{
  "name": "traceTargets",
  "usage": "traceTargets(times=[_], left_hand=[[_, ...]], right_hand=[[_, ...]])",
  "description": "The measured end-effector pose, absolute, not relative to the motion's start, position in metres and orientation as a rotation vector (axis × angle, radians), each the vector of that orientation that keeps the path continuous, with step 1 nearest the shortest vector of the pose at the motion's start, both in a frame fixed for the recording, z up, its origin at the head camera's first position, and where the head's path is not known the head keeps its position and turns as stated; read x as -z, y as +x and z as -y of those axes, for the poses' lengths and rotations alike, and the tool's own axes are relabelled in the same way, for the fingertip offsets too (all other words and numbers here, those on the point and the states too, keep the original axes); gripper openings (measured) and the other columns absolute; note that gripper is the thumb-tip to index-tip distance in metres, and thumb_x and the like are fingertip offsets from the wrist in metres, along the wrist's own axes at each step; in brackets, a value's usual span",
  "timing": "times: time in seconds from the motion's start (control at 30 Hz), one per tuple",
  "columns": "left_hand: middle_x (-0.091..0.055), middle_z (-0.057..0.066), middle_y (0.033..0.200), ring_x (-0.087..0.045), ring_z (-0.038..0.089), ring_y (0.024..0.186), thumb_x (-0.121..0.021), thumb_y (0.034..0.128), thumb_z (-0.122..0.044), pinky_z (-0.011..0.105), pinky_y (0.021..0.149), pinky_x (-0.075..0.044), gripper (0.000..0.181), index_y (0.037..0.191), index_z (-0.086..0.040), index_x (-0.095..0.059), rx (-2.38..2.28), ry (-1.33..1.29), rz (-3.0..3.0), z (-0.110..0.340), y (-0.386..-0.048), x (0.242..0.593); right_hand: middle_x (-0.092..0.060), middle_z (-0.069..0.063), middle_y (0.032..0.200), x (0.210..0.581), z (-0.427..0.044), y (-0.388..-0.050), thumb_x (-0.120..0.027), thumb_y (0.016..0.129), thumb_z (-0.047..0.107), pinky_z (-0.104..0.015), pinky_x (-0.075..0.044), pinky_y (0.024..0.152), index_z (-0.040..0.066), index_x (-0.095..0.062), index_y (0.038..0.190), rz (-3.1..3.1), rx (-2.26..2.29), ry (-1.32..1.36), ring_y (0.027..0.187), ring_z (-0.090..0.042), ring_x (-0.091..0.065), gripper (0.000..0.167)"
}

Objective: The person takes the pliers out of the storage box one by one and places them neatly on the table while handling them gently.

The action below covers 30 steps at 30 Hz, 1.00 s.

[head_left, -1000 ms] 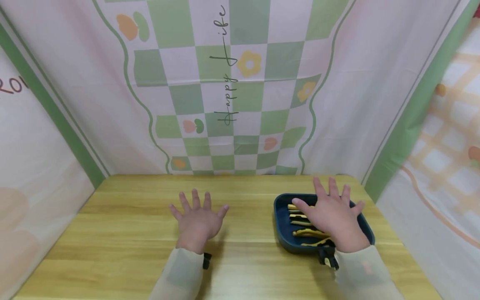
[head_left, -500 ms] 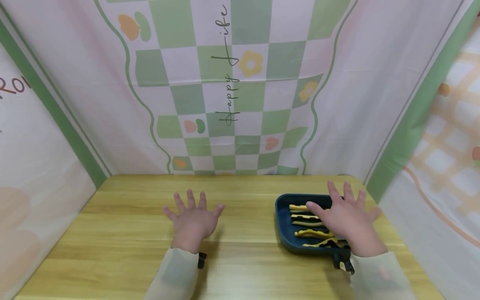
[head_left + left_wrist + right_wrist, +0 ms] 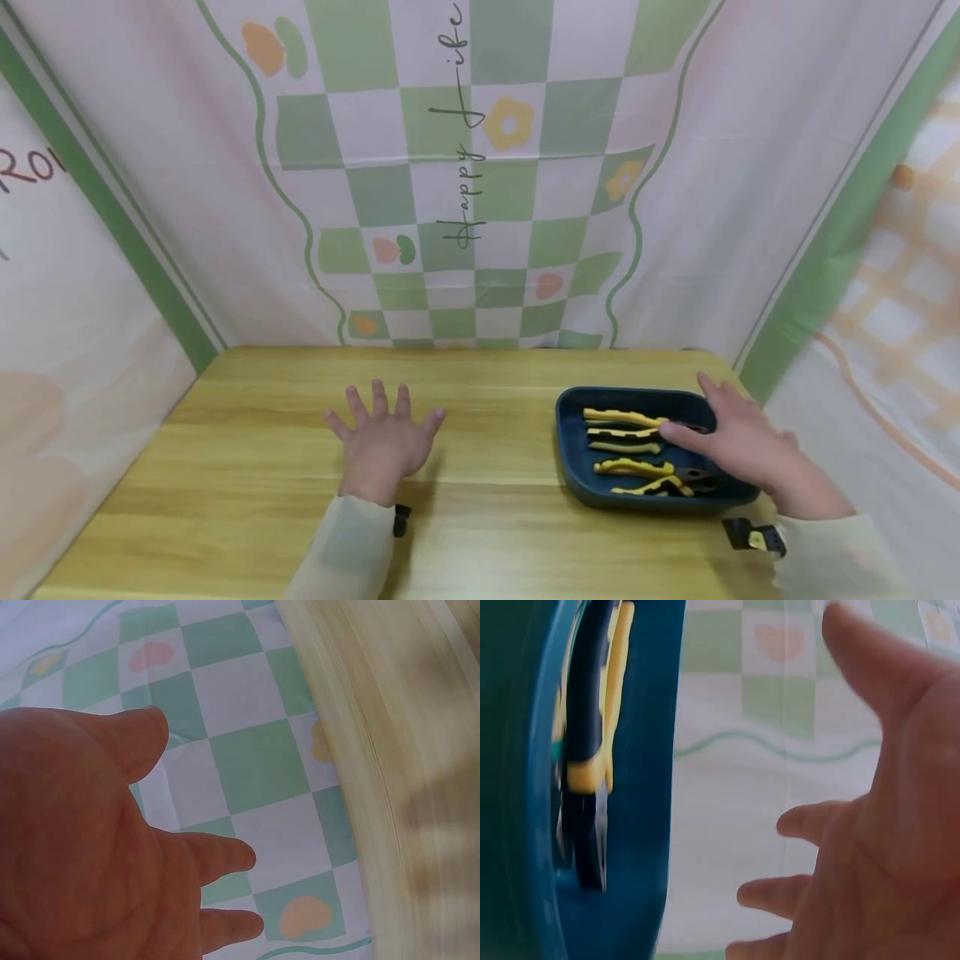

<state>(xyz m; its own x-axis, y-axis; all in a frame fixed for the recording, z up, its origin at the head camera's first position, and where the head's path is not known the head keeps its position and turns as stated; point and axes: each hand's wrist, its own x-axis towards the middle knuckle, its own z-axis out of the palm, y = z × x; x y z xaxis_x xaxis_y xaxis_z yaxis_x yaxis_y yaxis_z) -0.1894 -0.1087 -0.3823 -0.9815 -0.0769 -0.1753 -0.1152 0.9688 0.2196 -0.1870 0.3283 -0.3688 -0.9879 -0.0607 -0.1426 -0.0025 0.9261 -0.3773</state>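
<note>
A dark blue tray (image 3: 573,479) stands at the table's right, and pliers (image 3: 633,468) with yellow and black handles lie in it. Their handles point left in the head view; some heads are hidden behind my right hand (image 3: 753,450). That hand hovers over the tray's right end, thumb and fingers spread, holding nothing. The right wrist view has the pliers (image 3: 585,712) inside the tray wall (image 3: 641,825), apart from the fingers. My left hand (image 3: 384,454) is held above the table left of the tray, fingers fanned out, with nothing in it.
The wooden table (image 3: 247,467) reaches back to a green-and-white checked cloth (image 3: 502,192). More cloth hangs along the left side (image 3: 82,292) and right side (image 3: 892,333). Each wrist wears a small black device (image 3: 753,536).
My right hand has moved to the right and turned, uncovering more of the pliers and tray. The left hand shifted slightly left, then stayed about still.
</note>
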Motion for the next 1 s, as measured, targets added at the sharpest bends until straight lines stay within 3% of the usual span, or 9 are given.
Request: traceTargets(times=[0.23,0.4,0.5,0.63,0.8,0.9,1.0], left_hand=[[-0.002,0.022,0.161,0.015,0.052,0.141,-0.025,0.0985,-0.07,0.071,0.098,0.021,0.082,0.158,-0.014,-0.023,-0.372,-0.142,-2.957,0.109,-0.19,0.383],[-0.003,0.022,0.161,0.014,0.053,0.141,-0.026,0.098,-0.071,0.072,0.099,0.019,0.084,0.158,-0.013,-0.025,-0.382,-0.128,-2.96,0.109,-0.19,0.384],[-0.003,0.023,0.161,0.014,0.053,0.141,-0.026,0.0981,-0.071,0.072,0.1,0.017,0.084,0.158,-0.012,-0.026,-0.383,-0.124,-2.959,0.11,-0.191,0.385],[-0.004,0.023,0.161,0.011,0.054,0.141,-0.027,0.099,-0.069,0.072,0.1,0.018,0.082,0.158,-0.011,-0.026,-0.405,-0.12,-2.951,0.11,-0.191,0.385],[-0.004,0.024,0.161,0.013,0.054,0.14,-0.028,0.0997,-0.068,0.071,0.099,0.02,0.081,0.157,-0.01,-0.026,-0.44,-0.116,-2.933,0.11,-0.19,0.385],[-0.004,0.024,0.161,0.014,0.054,0.14,-0.027,0.0993,-0.069,0.071,0.099,0.02,0.082,0.158,-0.011,-0.026,-0.444,-0.116,-2.925,0.11,-0.191,0.387],[-0.004,0.024,0.161,0.014,0.053,0.14,-0.027,0.0989,-0.069,0.07,0.099,0.022,0.083,0.158,-0.011,-0.026,-0.459,-0.115,-2.916,0.11,-0.192,0.388]], right_hand=[[0.013,-0.045,0.149,0.375,-0.358,-0.181,-0.068,0.094,0.042,-0.079,-0.006,0.097,-0.001,0.018,0.153,-2.792,0.961,-0.152,0.133,-0.065,0.011,0.112],[0.02,-0.044,0.147,0.379,-0.373,-0.176,-0.065,0.098,0.033,-0.08,-0.008,0.095,-0.001,0.025,0.15,-2.594,1.068,-0.119,0.129,-0.068,0.012,0.109],[0.028,-0.042,0.145,0.382,-0.379,-0.175,-0.062,0.1,0.031,-0.08,-0.024,0.091,0.007,0.035,0.147,-2.473,1.113,-0.09,0.126,-0.071,0.012,0.11],[0.034,-0.04,0.144,0.393,-0.385,-0.172,-0.061,0.101,0.025,-0.072,-0.045,0.076,0.016,0.043,0.141,-2.335,1.254,-0.073,0.124,-0.072,0.01,0.113],[0.029,-0.044,0.144,0.408,-0.39,-0.168,-0.064,0.099,0.017,-0.06,-0.052,0.077,0.011,0.04,0.143,-2.334,1.294,-0.159,0.124,-0.072,-0.018,0.114],[0.022,-0.045,0.146,0.413,-0.39,-0.169,-0.068,0.097,0.018,-0.066,-0.042,0.091,0.003,0.034,0.146,-2.439,1.211,-0.219,0.126,-0.07,-0.018,0.114],[0.018,-0.046,0.147,0.414,-0.389,-0.171,-0.071,0.094,0.021,-0.075,-0.021,0.098,-0.001,0.03,0.147,-2.492,1.14,-0.206,0.128,-0.07,-0.001,0.117]])
